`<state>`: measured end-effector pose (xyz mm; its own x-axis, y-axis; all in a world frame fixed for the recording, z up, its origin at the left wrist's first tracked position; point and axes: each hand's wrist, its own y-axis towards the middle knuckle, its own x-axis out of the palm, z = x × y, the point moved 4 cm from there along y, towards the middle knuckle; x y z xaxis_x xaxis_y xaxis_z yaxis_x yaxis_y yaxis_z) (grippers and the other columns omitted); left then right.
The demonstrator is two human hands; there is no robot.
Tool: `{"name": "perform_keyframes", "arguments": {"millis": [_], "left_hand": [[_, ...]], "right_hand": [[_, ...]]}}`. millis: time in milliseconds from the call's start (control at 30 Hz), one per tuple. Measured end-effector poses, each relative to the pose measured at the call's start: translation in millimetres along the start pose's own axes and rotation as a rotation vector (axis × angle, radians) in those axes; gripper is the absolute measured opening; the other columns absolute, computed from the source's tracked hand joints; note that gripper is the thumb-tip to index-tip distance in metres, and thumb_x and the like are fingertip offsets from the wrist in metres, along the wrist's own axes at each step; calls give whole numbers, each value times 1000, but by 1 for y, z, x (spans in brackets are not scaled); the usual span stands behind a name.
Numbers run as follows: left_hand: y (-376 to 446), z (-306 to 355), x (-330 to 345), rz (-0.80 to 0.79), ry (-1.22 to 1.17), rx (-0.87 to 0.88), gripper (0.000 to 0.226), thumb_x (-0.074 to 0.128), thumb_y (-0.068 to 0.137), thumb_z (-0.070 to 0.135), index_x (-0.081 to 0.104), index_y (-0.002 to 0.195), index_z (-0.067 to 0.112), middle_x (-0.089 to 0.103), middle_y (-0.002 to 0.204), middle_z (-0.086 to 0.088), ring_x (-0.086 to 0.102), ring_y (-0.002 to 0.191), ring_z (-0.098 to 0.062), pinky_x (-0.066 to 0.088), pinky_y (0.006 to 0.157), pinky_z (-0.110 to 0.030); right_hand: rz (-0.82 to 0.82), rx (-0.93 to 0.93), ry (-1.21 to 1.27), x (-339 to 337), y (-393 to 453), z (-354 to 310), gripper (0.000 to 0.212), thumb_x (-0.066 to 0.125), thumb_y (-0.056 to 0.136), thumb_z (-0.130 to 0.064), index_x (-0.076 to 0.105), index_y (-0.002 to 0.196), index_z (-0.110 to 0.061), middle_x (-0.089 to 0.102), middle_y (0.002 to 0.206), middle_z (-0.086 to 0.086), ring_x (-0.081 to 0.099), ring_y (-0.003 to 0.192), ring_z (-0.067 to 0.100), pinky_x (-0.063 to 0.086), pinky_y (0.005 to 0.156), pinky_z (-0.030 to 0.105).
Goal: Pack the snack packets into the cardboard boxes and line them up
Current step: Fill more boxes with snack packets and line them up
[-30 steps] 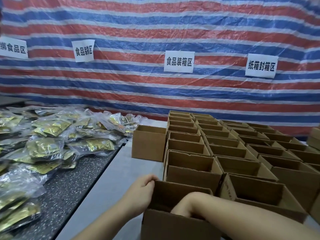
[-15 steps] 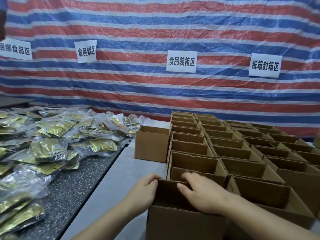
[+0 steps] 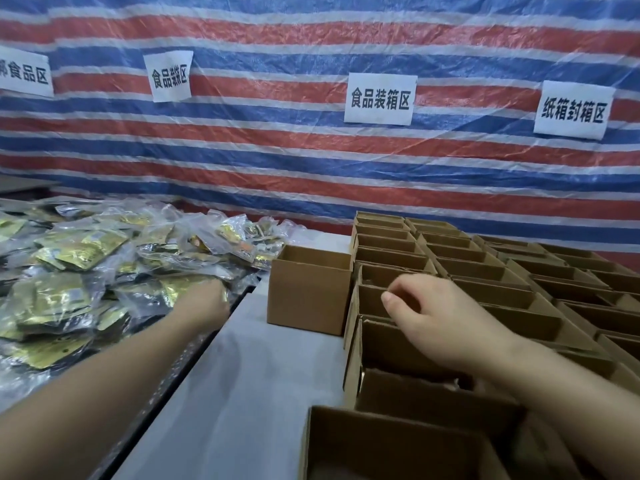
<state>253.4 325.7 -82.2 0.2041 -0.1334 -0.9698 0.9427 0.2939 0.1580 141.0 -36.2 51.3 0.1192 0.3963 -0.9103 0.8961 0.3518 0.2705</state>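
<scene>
A heap of gold snack packets in clear bags [image 3: 86, 271] covers the dark table on the left. My left hand [image 3: 204, 303] reaches into the heap's right edge and lies on a gold packet; its fingers are hidden, so a grip cannot be made out. Open cardboard boxes [image 3: 485, 282] stand in tight rows on the right. My right hand [image 3: 443, 320] hovers over the left column of boxes, fingers loosely curled, holding nothing. One open box [image 3: 311, 289] stands apart to the left of the rows. Another open box [image 3: 398, 445] sits nearest me at the bottom.
A striped red, blue and white tarp [image 3: 311, 161] with several paper signs hangs behind the tables. The boxes rest on a pale grey table [image 3: 242, 375]. A dark speckled table [image 3: 166, 386] carries the packets, its edge running diagonally between the two.
Both hands let go of the near box. My left hand swung left to the packet heap. My right hand rose and moved farther out over the box rows.
</scene>
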Motion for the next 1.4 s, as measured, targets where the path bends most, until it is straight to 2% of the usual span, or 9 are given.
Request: {"name": "perform_keyframes", "arguments": {"millis": [167,233,333,500,733,967,1067,1200,1400], "left_hand": [[63,-52,52,-105,220,-145,91,49,77,81,38,143,20,47,146,-8,47,131,-28,43,102,-50],[76,-64,65,-130,246,-207,98,47,76,83,30,149,20,36,154,-11,39,138,-31,36,107,-61],[85,-67,65,-43,380,-242,101,47,72,86,32,146,19,39,150,-12,40,135,-31,40,103,-54],[83,-52,63,-116,397,-171,81,50,81,70,43,142,17,44,145,-12,44,131,-32,40,107,-43],[29,-18,61,-168,351,-34,56,41,83,58,62,118,20,64,122,-4,60,109,-22,49,93,-35],[-65,-8,47,-56,-7,33,53,43,91,40,33,136,15,69,107,-6,65,94,-24,48,72,-34],[-97,-13,40,-27,-42,76,47,41,95,51,35,126,16,69,106,-3,67,97,-23,50,75,-33],[-132,-10,25,-165,-8,85,63,58,71,76,46,111,28,64,112,7,63,102,-14,50,79,-28],[-159,21,-34,3,-177,56,38,60,76,63,59,93,29,68,86,9,66,78,-11,52,67,-28]], "right_hand": [[-22,-37,21,24,66,14,20,51,101,-46,59,114,-34,59,101,-17,57,91,0,49,75,18],[-32,-47,26,37,80,19,16,52,100,-47,59,112,-38,60,99,-18,57,90,-1,47,70,16],[-47,-63,25,48,91,24,6,54,99,-47,56,104,-44,60,97,-18,58,88,-2,44,64,14],[-54,-55,48,48,89,23,5,55,100,-43,58,104,-42,61,96,-18,58,87,-2,45,65,14],[-64,-77,31,19,57,2,16,54,101,-42,62,113,-37,61,99,-16,60,85,-1,49,61,14],[-61,-77,70,-9,-1,-14,15,55,99,-46,62,111,-41,63,97,-16,61,88,-1,56,73,22],[-74,-64,95,-15,-21,-19,17,55,99,-46,62,114,-41,63,99,-14,62,90,1,56,73,22],[-110,-64,108,-27,-50,-24,20,54,100,-44,62,117,-38,64,100,-13,62,89,1,55,72,21],[-81,-27,170,-45,-77,-20,18,55,100,-44,62,116,-38,63,101,-17,62,91,1,54,74,20]]}}
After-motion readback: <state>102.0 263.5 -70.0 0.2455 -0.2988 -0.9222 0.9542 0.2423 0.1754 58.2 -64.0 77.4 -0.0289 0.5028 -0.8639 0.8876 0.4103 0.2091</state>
